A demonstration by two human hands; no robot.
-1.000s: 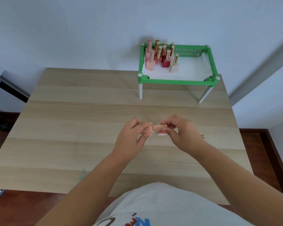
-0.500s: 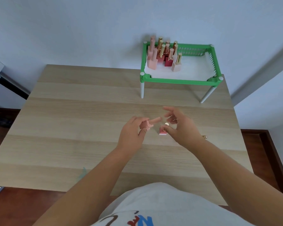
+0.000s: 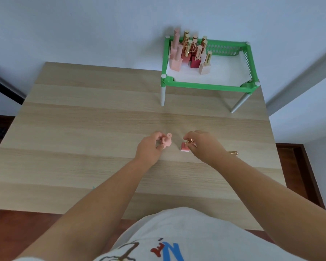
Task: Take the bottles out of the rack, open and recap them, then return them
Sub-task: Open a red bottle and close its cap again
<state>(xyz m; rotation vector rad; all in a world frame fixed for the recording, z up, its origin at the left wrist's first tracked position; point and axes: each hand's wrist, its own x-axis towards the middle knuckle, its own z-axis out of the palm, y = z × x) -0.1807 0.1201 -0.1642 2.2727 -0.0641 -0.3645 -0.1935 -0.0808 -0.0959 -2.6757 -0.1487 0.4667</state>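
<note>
Near the middle of the table (image 3: 83,129), the left hand (image 3: 149,147) holds a pink bottle (image 3: 167,141) in curled fingers, cap tilted up and away. Just right of it, the right hand (image 3: 201,144) pinches the gold cap of an upright red bottle (image 3: 184,147) standing on the table. The rack (image 3: 205,86) at the far right corner holds more upright bottles.

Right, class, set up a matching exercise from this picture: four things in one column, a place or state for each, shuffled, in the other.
Column one:
1. pink bottle
2. red bottle
3. beige bottle
4. rack

Column two:
A. stands on legs at the table's far right
B. held by the left hand
C. inside the rack, nearest its middle
D. on the table, cap pinched by the right hand

Pairs: 1-B, 2-D, 3-C, 4-A
</note>
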